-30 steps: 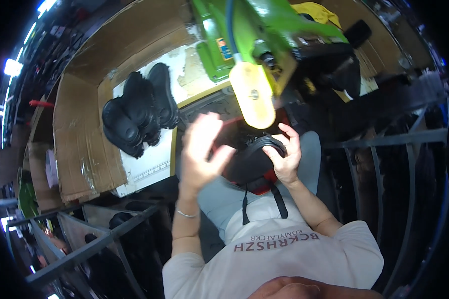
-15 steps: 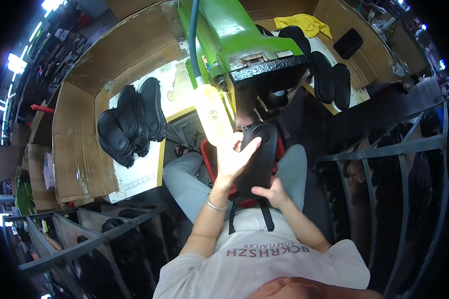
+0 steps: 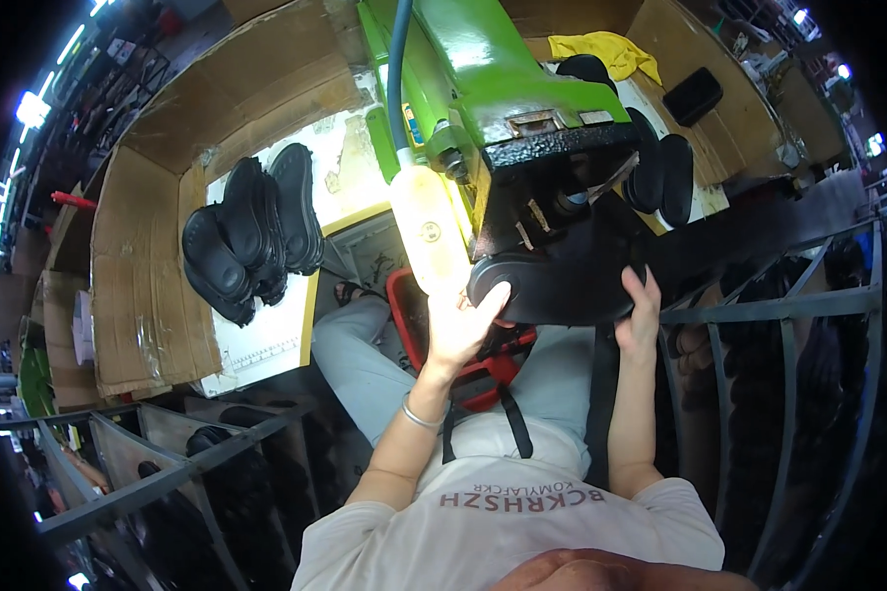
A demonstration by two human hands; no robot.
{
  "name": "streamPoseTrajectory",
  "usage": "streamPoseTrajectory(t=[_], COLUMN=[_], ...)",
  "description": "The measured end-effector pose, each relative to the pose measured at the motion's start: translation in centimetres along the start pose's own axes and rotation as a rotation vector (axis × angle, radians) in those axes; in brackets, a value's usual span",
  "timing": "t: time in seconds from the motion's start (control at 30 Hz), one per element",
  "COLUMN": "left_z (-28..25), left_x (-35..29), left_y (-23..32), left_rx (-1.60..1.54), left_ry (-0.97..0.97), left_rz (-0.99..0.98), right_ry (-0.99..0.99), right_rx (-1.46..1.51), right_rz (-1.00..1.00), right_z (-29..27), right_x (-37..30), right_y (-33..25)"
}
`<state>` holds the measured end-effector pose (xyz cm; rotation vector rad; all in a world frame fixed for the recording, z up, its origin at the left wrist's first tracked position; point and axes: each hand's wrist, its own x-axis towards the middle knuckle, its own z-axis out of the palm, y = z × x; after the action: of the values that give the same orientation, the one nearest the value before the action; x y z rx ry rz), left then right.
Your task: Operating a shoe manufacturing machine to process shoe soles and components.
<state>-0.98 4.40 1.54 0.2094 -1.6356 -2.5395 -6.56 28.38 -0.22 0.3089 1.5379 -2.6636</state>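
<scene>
A black shoe sole (image 3: 562,294) lies crosswise between my hands, just below the dark head of a green machine (image 3: 522,79). My left hand (image 3: 460,330) grips its rounded left end, thumb on top and fingers underneath. At the other end, my right hand (image 3: 639,310) holds the edge, with fingertips showing on the upper face. Whether the sole touches the machine's working point cannot be made out. A glowing lamp housing (image 3: 429,227) hangs right above my left hand.
Stacked black soles (image 3: 251,236) sit on the white left tabletop inside cardboard walls. More soles (image 3: 644,163) lie at the right, near a yellow cloth (image 3: 606,51) and a black block (image 3: 692,96). A red bin (image 3: 401,294) stands between my knees. Metal racks (image 3: 774,307) flank both sides.
The sole has turned from pointing toward me to lying crosswise. My right hand has swung outward and up to the right with its end, while my left hand stays near the lamp.
</scene>
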Motion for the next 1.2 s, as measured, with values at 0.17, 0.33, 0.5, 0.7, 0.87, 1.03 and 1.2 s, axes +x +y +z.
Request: streamPoseTrajectory(t=[0.17, 0.33, 0.5, 0.7, 0.87, 1.03, 1.2], left_z=[-3.2, -6.7, -11.2, -7.7, -0.9, -2.2, -5.6], left_x=[0.5, -0.8, -3.3, -4.0, 0.3, 0.6, -0.4], left_y=[0.2, 3.2, 2.7, 1.0, 0.4, -0.1, 1.4], left_rx=[0.228, 0.173, 0.205, 0.384, 0.576, 0.633, 0.254], left_ry=[0.031, 0.066, 0.147, 0.205, 0.21, 0.153, 0.191], left_rz=[0.132, 0.177, 0.098, 0.236, 0.403, 0.47, 0.299], right_ry=[-0.115, -0.153, -0.237, -0.283, -0.139, -0.135, -0.245], right_rx=[0.004, 0.024, -0.004, -0.145, -0.036, -0.034, 0.067], right_rz=[-0.014, -0.002, -0.006, -0.176, -0.276, -0.2, -0.103], right_z=[4.6, 8.0, 8.8, 5.6, 3.5, 4.7, 6.8], right_x=[3.4, 1.7, 0.2, 3.0, 7.4, 6.8, 4.0], right_y=[-0.8, 1.6, 4.6, 2.9, -0.8, -0.8, 1.3])
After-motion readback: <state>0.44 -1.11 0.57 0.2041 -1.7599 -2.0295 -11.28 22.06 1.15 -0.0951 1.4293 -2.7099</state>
